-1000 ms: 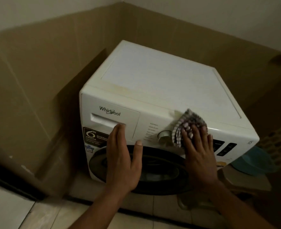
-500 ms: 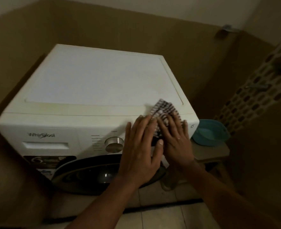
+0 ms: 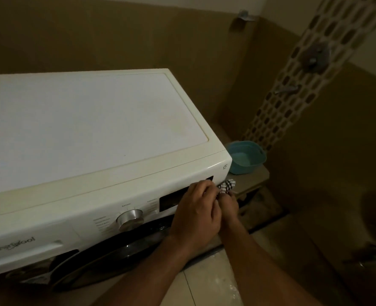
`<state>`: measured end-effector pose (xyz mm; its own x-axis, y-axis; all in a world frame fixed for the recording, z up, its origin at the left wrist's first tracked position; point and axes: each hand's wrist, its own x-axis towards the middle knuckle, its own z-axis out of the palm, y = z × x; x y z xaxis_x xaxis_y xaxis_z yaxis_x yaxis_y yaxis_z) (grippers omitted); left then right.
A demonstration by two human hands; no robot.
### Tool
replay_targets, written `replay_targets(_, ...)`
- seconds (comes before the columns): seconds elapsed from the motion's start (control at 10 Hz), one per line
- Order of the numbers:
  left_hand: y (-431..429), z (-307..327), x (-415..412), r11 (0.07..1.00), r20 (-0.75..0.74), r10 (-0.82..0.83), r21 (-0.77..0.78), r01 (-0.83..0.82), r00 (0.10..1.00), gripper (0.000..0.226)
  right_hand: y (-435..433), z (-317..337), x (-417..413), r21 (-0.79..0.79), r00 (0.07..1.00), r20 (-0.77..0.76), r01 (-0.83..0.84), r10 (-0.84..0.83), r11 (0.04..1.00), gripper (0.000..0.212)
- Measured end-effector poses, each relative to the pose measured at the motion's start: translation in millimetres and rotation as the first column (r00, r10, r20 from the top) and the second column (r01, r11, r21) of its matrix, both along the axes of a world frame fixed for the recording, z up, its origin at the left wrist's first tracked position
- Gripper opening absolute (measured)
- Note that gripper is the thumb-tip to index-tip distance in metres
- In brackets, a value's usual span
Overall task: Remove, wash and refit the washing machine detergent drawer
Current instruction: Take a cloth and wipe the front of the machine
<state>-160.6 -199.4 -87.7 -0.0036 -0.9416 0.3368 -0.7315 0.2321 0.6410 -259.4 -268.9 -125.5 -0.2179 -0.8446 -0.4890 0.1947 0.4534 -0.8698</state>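
- Right grip [image 3: 229,205] pinches a checked cloth [image 3: 227,185] at the right end of the washing machine's [image 3: 90,129] control panel, and is mostly hidden under the left grip [image 3: 197,209].
- Left grip's fingers curl toward the cloth; whether they hold it I cannot tell.
- Detergent drawer [image 3: 25,250] sits shut at the panel's left end, white with a blurred logo, well apart from both.
- Silver dial [image 3: 130,218] and dark display [image 3: 171,200] lie between.
- Teal basin [image 3: 246,156] stands on a low bench [image 3: 254,180] beside the machine; tan walls, pale floor tiles [image 3: 207,283].
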Motion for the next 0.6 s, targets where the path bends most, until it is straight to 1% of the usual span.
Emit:
replay_targets(0.1, -5, 5, -5, 0.984, -0.147, 0.032, 0.177, -0.005, 0.989, 0.031, 13, 16, -18, 0.048, 0.996, 0.087, -0.04, 0.035, 0.998, 0.04)
replay_targets(0.2, -23, 19, -22, 0.81, -0.49, 0.166, 0.562, 0.164, 0.856, 0.054, 24, 48, -53, -0.061, 0.99, 0.072, -0.119, 0.124, 0.991, 0.046)
replay_targets(0.3, -40, 28, -37, 0.714, -0.647, 0.216, 0.615, 0.334, 0.731, 0.066, 27, 77, -63, -0.16, 0.985, 0.007, -0.166, 0.17, 0.973, 0.052)
replay_targets(0.4, -63, 41, -56, 0.662, -0.747, 0.254, 0.597, 0.453, 0.614, 0.051, 19, 97, -77, -0.231, 0.93, -0.324, -0.258, 0.176, 0.938, 0.073)
replay_targets(0.5, -82, 44, -70, 0.634, -0.815, 0.369, 0.573, 0.52, 0.448, 0.039, 10, 104, -93, -0.237, 0.922, -0.366, -0.224, 0.127, 0.945, 0.095)
replay_targets(0.6, -112, 45, -82, 0.584, -0.827, 0.502, 0.54, 0.606, 0.253, 0.037, -13, 111, -123, -0.132, 0.994, -0.107, -0.046, 0.032, 0.99, 0.095)
